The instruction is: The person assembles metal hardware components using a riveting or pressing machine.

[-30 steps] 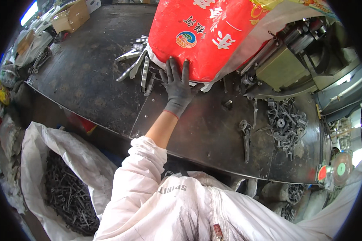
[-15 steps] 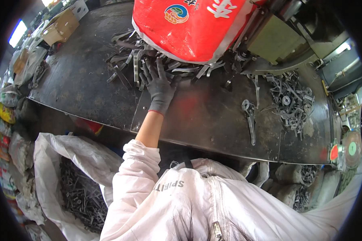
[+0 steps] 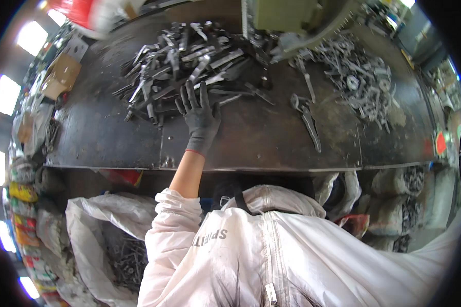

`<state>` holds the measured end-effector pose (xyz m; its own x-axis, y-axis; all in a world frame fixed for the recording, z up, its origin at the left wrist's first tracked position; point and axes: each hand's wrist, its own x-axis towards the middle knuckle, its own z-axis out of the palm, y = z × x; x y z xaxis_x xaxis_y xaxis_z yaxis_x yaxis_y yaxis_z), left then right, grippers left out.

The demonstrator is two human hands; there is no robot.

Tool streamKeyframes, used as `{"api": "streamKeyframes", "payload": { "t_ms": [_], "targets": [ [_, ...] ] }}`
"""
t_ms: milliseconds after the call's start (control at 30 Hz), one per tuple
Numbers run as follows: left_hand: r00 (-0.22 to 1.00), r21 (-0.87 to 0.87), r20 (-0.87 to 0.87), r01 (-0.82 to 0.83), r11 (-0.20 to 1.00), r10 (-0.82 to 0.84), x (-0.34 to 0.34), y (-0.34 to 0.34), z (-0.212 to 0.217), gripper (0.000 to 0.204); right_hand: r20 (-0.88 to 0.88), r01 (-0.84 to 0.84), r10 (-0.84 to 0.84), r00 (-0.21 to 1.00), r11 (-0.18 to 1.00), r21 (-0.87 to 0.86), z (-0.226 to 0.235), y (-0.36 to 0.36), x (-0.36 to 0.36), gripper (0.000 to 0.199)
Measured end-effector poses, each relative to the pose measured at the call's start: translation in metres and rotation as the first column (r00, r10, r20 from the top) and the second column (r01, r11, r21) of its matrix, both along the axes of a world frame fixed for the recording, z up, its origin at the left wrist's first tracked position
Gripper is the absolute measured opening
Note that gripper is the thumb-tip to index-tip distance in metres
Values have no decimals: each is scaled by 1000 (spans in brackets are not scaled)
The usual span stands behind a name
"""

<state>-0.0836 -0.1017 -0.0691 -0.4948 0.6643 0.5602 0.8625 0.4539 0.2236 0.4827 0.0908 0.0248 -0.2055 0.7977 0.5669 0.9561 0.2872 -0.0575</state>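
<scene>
My left hand (image 3: pixel 200 118), in a dark grey glove with a red cuff edge, lies flat with its fingers spread on the dark metal table (image 3: pixel 256 138). Its fingertips touch the near edge of a wide heap of flat metal parts (image 3: pixel 174 64). I see nothing held in it. Of my right arm only the white sleeve (image 3: pixel 420 261) shows, running off toward the right rim; that hand is out of the picture.
Machine housing (image 3: pixel 284 15) overhangs the table's far side. Right of it lie a second metal heap (image 3: pixel 351 74) and a lone lever-shaped part (image 3: pixel 306 123). Below the table's left edge an open white sack (image 3: pixel 84 240) holds more parts. A cardboard box (image 3: pixel 61 75) stands far left.
The red bag has gone from above the heap to the upper left, where it is blurred, and the heap is uncovered. My left hand stays spread at the heap's near edge. The view has shifted.
</scene>
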Motion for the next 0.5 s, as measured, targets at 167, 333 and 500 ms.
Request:
{"api": "streamKeyframes", "payload": {
  "t_ms": [167, 333, 500],
  "targets": [
    [953, -206, -19, 292, 934, -303, 38, 38, 18, 57, 16, 215, -214, 977, 973, -82, -58, -60, 99, 36],
    [920, -415, 274, 376, 829, -280, 54, 82, 26, 40, 63, 427, -423, 904, 902, -72, -71, -113, 194, 35],
    [876, -379, 230, 481, 790, -423, 70, 109, 13, 40, 91, 582, -579, 810, 813, -3, -45, -121, 259, 35]
  ]
}}
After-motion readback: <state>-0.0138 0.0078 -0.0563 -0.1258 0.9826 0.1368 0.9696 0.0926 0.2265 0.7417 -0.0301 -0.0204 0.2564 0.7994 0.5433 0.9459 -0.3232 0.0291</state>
